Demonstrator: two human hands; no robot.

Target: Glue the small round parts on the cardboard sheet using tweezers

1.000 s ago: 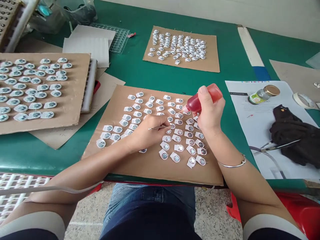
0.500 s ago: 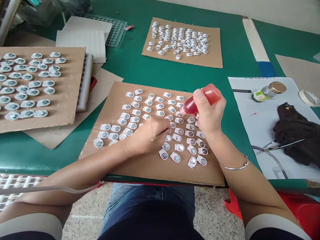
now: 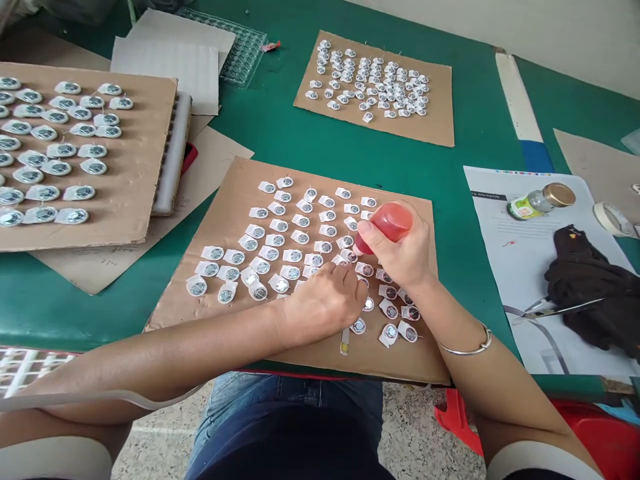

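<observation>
My left hand (image 3: pixel 325 303) is closed low over the near cardboard sheet (image 3: pixel 195 313). From beneath its fingers sticks out a narrow flat tool (image 3: pixel 345 341) with a yellowish end; the rest of it is hidden. My right hand (image 3: pixel 407 257) is wrapped round a red squeeze bottle (image 3: pixel 393 223), tilted with its tip down to the left, close above the pieces by my left fingers. Rows of small white tabbed pieces (image 3: pixel 293 256), each with a round silver-and-dark patterned face, lie on the sheet. My hands cover some of them.
Similar pieces lie on a raised cardboard sheet (image 3: pixel 125 173) at left and a far sheet (image 3: pixel 440 100). At right, a printed paper (image 3: pixel 495 267) bears a glass jar (image 3: pixel 543 200), tape roll (image 3: pixel 615 220), dark cloth (image 3: pixel 585 280) and a slender metal tool (image 3: pixel 565 308).
My left hand has moved right and down across the sheet, and its tool now points toward me. The bottle in my right hand has come lower and tilts more steeply. The view has shifted slightly.
</observation>
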